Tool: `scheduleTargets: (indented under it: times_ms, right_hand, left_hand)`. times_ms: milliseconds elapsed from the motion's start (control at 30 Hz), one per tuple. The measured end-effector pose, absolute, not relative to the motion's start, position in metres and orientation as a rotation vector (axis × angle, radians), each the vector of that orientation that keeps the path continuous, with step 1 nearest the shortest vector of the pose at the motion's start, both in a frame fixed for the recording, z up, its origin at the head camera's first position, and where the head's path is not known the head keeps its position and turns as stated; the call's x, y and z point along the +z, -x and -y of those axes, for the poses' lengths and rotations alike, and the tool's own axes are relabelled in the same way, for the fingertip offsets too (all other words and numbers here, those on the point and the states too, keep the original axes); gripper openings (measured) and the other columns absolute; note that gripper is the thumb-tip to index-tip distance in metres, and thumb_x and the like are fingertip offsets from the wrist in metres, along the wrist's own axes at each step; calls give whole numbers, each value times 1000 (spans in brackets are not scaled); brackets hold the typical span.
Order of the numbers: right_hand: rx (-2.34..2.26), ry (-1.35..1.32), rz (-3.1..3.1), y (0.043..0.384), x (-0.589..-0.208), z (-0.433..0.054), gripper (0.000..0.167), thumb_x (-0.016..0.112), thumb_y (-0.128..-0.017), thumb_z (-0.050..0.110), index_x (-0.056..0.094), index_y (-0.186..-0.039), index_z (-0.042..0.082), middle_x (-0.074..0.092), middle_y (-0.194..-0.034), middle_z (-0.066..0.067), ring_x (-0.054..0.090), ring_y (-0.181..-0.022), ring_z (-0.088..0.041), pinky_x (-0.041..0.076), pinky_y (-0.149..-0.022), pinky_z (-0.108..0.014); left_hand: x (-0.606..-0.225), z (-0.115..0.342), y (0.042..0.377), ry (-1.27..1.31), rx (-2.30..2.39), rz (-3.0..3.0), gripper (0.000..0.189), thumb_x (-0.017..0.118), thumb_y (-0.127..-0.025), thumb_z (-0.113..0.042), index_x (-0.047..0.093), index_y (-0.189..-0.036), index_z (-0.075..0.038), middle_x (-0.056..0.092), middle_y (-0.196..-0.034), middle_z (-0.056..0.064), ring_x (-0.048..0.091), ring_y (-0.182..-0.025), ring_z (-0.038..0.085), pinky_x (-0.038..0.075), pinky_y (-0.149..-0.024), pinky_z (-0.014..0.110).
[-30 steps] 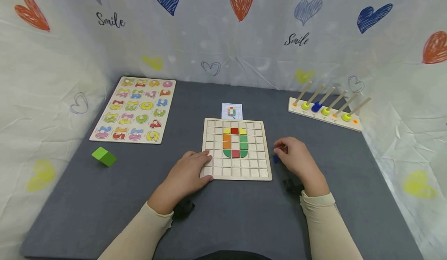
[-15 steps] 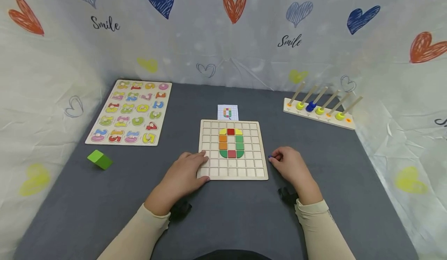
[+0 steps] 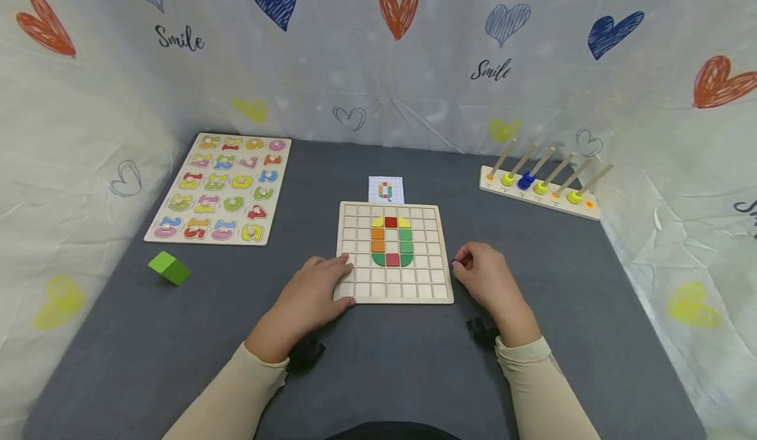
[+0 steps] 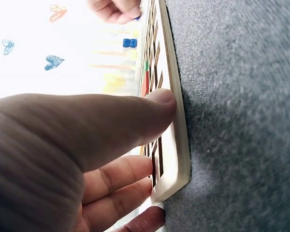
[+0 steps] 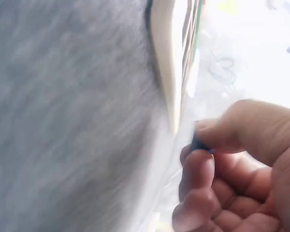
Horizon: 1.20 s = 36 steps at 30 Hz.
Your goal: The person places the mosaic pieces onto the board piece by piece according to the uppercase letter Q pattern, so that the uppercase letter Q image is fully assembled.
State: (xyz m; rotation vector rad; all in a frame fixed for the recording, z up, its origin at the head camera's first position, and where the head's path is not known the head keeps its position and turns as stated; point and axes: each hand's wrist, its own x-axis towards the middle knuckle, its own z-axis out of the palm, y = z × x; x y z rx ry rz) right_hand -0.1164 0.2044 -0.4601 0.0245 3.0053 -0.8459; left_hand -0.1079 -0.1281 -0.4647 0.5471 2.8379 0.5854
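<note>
A wooden grid board (image 3: 426,284) lies on the dark grey table, with red, yellow, orange and green tiles (image 3: 391,260) forming a ring in its squares. Across the board's near left corner rests my left hand (image 3: 310,292); in the left wrist view its thumb (image 4: 159,104) lies on the rim and the fingers are loosely bent at the corner. Just beyond the board's right edge, my right hand (image 3: 487,276) pinches a small dark blue piece (image 5: 199,144) between thumb and fingertips. Most of that piece is hidden by the fingers.
Behind the board lies a small pattern card (image 3: 386,190). A number puzzle board (image 3: 221,197) is at the back left, with a green block (image 3: 169,268) before it. At the back right stands a peg stand (image 3: 538,194) with upright sticks and yellow and blue rings.
The right hand has taken the blue piece up from the table and come slightly nearer the board. The left hand keeps its place on the board; the camera view shifted a little.
</note>
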Motion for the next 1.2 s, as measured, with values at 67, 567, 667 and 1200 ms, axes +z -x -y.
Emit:
scheduleTargets:
  times_ms: [67, 567, 667, 1200]
  right_hand:
    - [-869, 23, -3015, 119, -456, -193, 4, 72, -97, 8, 70, -94, 7, 63, -85, -8, 58, -75, -22, 46, -65, -34]
    - [-842, 348, -2884, 120, -461, -146, 11, 84, -95, 9, 73, -91, 9, 61, -85, -3, 55, -75, -16, 48, -69, -32]
    - [-862, 268, -2872, 117, -462, -151, 10, 84, -94, 11, 75, -96, 9, 62, -88, -3, 56, -78, -17, 49, -70, -33]
    - [-858, 275, -2871, 114, -466, -147, 5, 81, -97, 13, 78, -94, 11, 65, -90, -2, 58, -79, -16, 51, -73, -34]
  left_hand:
    - [-464, 128, 108, -540, 581, -2839, 69, 89, -92, -35, 65, -153, -11, 55, -166, 7, 56, -140, 33, 50, -116, 52]
    - [-465, 122, 108, -566, 600, -2842, 69, 89, -92, -35, 66, -152, -11, 55, -166, 7, 56, -140, 33, 50, -116, 52]
    - [-465, 122, 107, -575, 598, -2843, 69, 89, -92, -35, 66, -152, -11, 55, -166, 7, 57, -139, 33, 51, -115, 52]
    - [-460, 123, 104, -551, 601, -2834, 69, 89, -91, -34, 66, -152, -10, 56, -166, 8, 56, -139, 33, 50, -116, 52]
